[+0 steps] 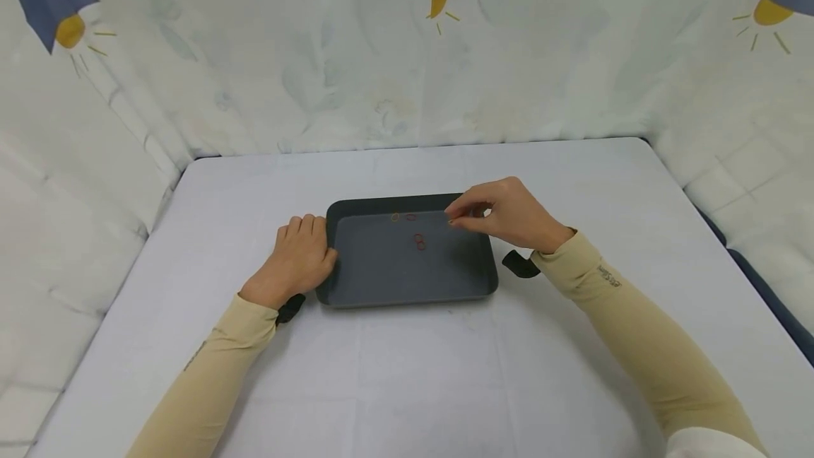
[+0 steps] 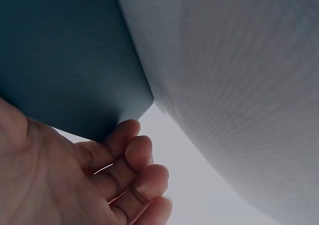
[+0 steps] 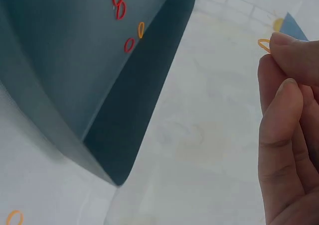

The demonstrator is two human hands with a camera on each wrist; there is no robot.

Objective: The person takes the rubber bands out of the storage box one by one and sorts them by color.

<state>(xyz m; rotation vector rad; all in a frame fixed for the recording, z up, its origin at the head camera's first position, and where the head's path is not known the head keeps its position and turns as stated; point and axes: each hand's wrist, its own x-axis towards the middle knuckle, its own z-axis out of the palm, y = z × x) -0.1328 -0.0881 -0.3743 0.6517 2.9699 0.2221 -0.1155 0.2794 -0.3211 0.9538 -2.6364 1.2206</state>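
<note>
A shallow dark grey tray point(image 1: 407, 281) lies on the table. My left hand point(image 1: 295, 256) grips its left wall, thumb over the rim; in the left wrist view its curled fingers point(image 2: 137, 148) meet the outside of the tray. Above the tray's right back corner, my right hand point(image 1: 505, 214) pinches a small orange rubber band point(image 3: 263, 45) between thumb and forefinger. Inside the tray lie another orange band point(image 3: 141, 30), a red band point(image 3: 129, 45) beside it, and two red bands point(image 1: 419, 242) touching each other.
One more orange band point(image 3: 15, 217) lies outside the tray in the right wrist view. White cloth covers the table point(image 1: 413, 373). A patterned curtain point(image 1: 381, 76) hangs behind the table and along its sides. Dark pieces point(image 1: 521, 264) show at both wrists.
</note>
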